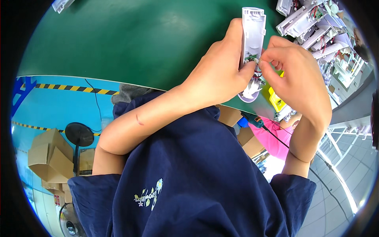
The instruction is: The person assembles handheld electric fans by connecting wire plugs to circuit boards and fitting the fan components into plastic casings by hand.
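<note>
The left hand (221, 67) grips a long, open-faced white case (254, 33) at 1 o'clock in the view, thumb beside a small green circuit board (251, 58). The right hand (298, 75), at the case's 4 o'clock, has its fingertips at the board; whether they pinch anything cannot be told. From the case, the green table (118, 43) spreads broadly toward 9 o'clock, its near edge below the hands. At 6, a round bowl (245, 100) holds white pieces (251, 91); at 5, a yellow container (276, 101) is partly hidden; at 3, white parts (306, 23) are piled.

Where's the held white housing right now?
In the head view, the white housing is upper right of centre, gripped by the left hand, the right hand close on its right.
</note>
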Demonstrator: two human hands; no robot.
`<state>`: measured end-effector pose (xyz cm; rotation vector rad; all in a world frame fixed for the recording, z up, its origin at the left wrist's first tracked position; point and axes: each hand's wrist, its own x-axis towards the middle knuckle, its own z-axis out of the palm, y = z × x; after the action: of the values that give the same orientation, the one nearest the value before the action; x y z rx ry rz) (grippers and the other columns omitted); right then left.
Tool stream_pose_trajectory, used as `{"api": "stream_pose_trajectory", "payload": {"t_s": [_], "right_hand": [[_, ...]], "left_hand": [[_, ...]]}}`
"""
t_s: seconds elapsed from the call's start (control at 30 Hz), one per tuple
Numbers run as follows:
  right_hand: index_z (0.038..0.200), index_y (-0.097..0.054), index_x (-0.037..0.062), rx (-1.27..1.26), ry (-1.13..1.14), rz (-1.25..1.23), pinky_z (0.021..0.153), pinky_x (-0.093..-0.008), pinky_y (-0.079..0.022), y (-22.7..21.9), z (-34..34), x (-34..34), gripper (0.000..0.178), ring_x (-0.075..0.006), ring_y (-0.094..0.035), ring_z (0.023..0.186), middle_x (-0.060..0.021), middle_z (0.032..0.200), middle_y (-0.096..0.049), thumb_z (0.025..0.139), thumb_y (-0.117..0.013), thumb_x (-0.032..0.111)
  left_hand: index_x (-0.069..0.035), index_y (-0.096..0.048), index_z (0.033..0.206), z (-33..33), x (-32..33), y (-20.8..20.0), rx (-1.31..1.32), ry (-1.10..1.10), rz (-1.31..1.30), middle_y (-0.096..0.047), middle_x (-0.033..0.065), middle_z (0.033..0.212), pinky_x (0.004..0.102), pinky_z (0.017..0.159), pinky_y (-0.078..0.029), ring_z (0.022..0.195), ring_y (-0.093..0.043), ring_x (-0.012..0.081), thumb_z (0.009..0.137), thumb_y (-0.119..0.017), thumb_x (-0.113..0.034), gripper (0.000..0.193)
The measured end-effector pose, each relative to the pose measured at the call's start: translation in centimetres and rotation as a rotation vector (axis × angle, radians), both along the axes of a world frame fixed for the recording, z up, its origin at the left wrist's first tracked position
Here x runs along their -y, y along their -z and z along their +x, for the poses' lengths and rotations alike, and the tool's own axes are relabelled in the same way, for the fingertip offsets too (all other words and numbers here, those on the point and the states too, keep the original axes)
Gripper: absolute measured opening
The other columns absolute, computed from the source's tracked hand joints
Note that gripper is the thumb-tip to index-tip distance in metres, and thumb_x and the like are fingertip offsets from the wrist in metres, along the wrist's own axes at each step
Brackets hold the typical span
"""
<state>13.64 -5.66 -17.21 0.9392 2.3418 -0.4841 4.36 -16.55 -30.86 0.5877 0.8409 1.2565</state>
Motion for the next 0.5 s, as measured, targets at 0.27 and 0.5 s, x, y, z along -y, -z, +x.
{"api": "stream_pose_trajectory", "payload": {"t_s": [0.27,0.5], "right_hand": [[0.081,-0.072,0.0011,0.007,-0.148,0.077,0.072,-0.0478,-0.053,0.1,-0.4,0.1,0.011,-0.0362,-0.066,0.083,-0.0125,0.083,-0.062,0.085,-0.066,0.009],[0.088,-0.074,0.0010,-0.065,0.204,-0.107,0.068,-0.0414,-0.052,-0.2,1.7,0.1,0.014,-0.0295,-0.067,0.075,-0.0115,0.084,-0.064,0.090,-0.070,0.015]], "left_hand": [[0.000,-0.031,0.145,-0.1,-0.1,-0.2,-0.049,-0.001,-0.019,-0.059,0.0166,0.131,0.0399,0.104,-0.054,0.124,-0.065,0.0250,0.094,-0.057,0.014,0.060],[0.006,-0.034,0.127,0.8,-0.1,0.3,-0.078,-0.134,0.074,-0.069,0.0248,0.104,0.0462,0.080,-0.057,0.095,-0.073,0.0406,0.089,-0.067,0.001,0.050]]}}
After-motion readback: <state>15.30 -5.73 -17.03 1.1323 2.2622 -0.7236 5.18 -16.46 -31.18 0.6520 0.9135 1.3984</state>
